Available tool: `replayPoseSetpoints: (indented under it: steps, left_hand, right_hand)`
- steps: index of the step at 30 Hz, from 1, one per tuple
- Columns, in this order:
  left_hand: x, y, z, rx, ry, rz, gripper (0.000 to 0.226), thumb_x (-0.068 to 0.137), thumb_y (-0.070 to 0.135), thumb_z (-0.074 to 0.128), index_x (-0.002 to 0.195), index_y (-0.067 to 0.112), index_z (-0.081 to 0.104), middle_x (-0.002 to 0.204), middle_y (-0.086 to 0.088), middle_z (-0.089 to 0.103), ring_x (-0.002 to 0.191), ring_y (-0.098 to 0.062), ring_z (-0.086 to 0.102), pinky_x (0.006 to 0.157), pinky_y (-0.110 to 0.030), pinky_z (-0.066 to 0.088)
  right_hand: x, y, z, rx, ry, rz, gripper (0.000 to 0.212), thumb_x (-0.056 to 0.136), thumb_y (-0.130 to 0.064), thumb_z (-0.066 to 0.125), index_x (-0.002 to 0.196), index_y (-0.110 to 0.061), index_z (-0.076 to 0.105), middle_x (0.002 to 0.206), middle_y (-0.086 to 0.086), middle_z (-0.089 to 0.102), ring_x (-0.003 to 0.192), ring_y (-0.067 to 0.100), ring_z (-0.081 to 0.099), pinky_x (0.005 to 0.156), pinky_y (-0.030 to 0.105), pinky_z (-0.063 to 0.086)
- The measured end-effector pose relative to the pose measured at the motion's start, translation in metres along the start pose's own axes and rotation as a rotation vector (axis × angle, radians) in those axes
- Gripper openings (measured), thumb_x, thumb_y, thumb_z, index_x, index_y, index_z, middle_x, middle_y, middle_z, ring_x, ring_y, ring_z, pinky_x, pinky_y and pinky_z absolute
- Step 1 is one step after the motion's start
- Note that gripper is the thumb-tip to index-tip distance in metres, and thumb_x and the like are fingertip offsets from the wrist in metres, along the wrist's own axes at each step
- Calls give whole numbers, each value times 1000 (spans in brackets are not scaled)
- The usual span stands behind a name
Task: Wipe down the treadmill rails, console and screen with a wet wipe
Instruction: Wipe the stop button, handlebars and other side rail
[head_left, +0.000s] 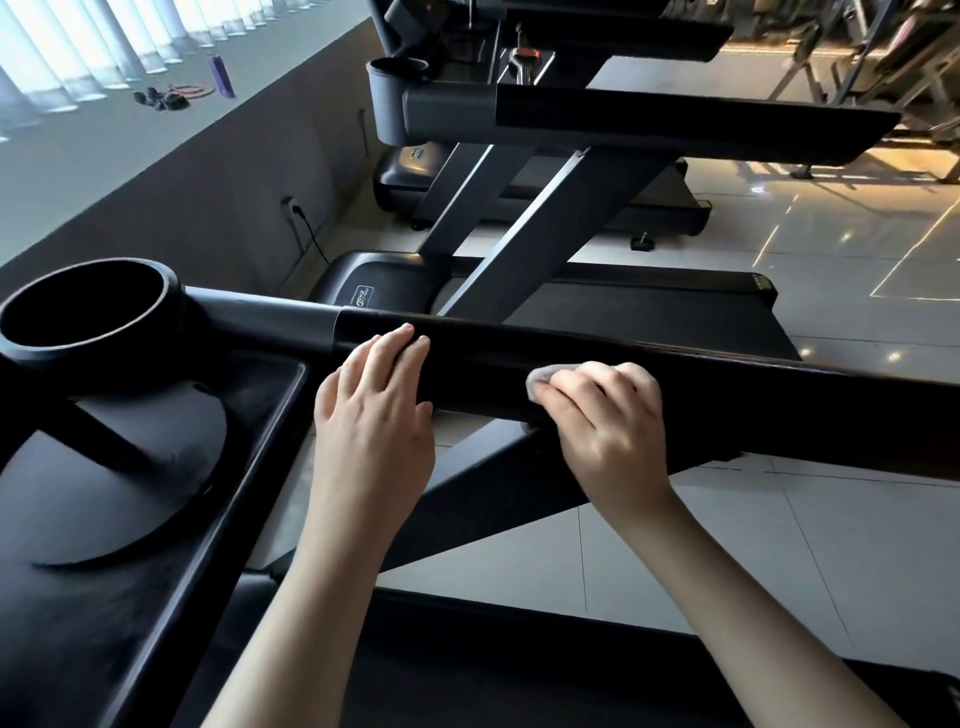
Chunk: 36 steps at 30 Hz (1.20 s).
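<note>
Now the wet wipe (545, 375) is pressed onto the black rail (753, 402) under the curled fingers of the right hand (610, 423), while the left hand (374, 415) is laid on the rail, fingers together, between wipe and cup holder (88, 312), a second treadmill (597, 119) being seen beyond the rail.

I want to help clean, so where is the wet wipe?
In the head view, the wet wipe is held under the right hand on the black treadmill rail, just right of the left hand resting there.
</note>
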<state>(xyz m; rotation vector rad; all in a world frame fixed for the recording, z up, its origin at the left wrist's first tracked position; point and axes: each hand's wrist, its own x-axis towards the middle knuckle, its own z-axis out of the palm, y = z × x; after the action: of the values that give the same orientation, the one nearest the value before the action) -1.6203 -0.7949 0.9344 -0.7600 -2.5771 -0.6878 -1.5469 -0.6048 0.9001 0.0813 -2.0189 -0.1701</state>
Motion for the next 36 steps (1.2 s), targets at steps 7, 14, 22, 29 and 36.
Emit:
replayPoseSetpoints:
  steps: [7, 14, 22, 29, 36]
  left_hand:
    - [-4, 3, -7, 46, 18, -182, 56, 83, 27, 65, 135, 9, 51, 145, -1, 45, 136, -24, 33, 111, -47, 21]
    - [-6, 6, -7, 88, 6, -280, 64, 85, 37, 66, 140, 11, 46, 149, 2, 39, 138, -24, 25, 113, -46, 14]
    - [-5, 5, -5, 110, 31, -307, 72, 83, 43, 67, 141, 7, 43, 146, -5, 39, 136, -26, 27, 112, -42, 17]
    - [-5, 9, -8, 98, 34, -370, 76, 79, 43, 70, 139, 3, 44, 143, -15, 39, 135, -33, 29, 113, -45, 19]
    - [-9, 8, -18, 173, -57, -457, 97, 82, 64, 58, 149, 2, 25, 151, -15, 24, 139, -30, 17, 112, -40, 13]
  right_hand:
    - [6, 1, 8, 76, -61, -113, 17, 94, 0, 61, 98, -9, 75, 96, 1, 71, 94, 20, 62, 88, 36, 44]
    - [17, -12, 17, 64, -33, -268, 20, 96, -3, 58, 88, -8, 76, 88, 3, 71, 85, 22, 69, 89, 39, 48]
    - [4, 0, 14, 10, -95, -372, 15, 91, 1, 61, 89, -6, 75, 85, 4, 68, 86, 22, 64, 100, 41, 43]
    - [-1, 9, 7, -68, -164, -426, 16, 90, 2, 63, 80, -7, 72, 84, 4, 65, 85, 21, 64, 106, 42, 38]
    - [7, -9, 24, -6, -197, -505, 17, 86, 3, 62, 77, -8, 71, 85, 3, 65, 84, 20, 63, 110, 44, 37]
